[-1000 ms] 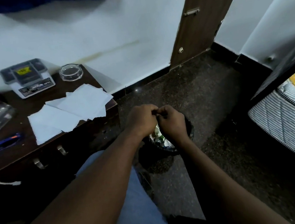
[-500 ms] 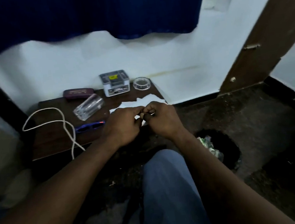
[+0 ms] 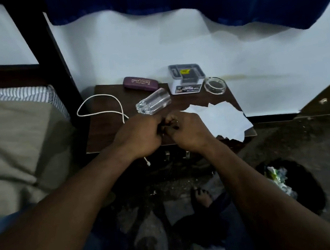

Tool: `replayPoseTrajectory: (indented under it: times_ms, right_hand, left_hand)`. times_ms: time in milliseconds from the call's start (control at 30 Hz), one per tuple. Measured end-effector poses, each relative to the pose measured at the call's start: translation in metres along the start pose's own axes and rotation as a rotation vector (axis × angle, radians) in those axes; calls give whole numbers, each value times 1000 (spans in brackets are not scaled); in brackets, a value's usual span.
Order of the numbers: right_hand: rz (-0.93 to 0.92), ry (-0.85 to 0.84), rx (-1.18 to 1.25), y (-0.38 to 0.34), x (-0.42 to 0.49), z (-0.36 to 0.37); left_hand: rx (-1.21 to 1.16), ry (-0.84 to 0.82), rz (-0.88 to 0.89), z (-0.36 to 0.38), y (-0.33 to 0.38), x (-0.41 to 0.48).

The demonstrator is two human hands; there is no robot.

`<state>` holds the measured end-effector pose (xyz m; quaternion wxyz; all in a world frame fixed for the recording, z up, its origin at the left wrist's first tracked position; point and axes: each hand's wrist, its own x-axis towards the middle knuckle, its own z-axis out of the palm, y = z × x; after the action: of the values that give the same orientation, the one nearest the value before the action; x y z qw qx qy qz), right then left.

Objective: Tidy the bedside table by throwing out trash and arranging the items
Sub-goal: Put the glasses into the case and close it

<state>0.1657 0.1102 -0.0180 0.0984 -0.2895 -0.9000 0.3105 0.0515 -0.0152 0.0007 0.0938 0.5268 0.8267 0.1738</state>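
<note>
Our left hand, right hand: fingers curled, knuckles meeting over table front; what they pinch, we cannot tell. Table: papers, toppled glass, cable.

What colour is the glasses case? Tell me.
The glasses case is dark purple with gold lettering; head view.

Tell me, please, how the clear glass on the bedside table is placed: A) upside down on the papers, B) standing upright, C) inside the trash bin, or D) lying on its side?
D: the clear glass lies on its side on the bedside table, just in front of the purple case.
</note>
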Motion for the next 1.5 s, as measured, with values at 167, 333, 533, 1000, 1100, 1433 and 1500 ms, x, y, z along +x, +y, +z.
replayPoseTrajectory:
  times_ms: [167,333,533,1000,1100,1433,1500]
  right_hand:
    - [-60,-70,-27,10,29,5]
    - [-46,-122,-187,26,43,5]
    - [60,-120,-208,51,60,9]
    - [16,-244,-277,60,38,11]
    - [30,-253,-249,62,36,7]
    - [25,-240,-198,64,33,1]
    - [22,-232,-200,64,33,0]
  left_hand:
    - [29,-7,-31,7,-13,24]
    - [128,-36,-93,13,-29,37]
    - [208,-116,-184,28,-41,49]
    - [190,-96,-192,44,-27,62]
    - [224,-94,-177,46,-23,63]
    - [329,-201,-157,62,-15,67]
    - [324,-168,-159,62,-13,70]
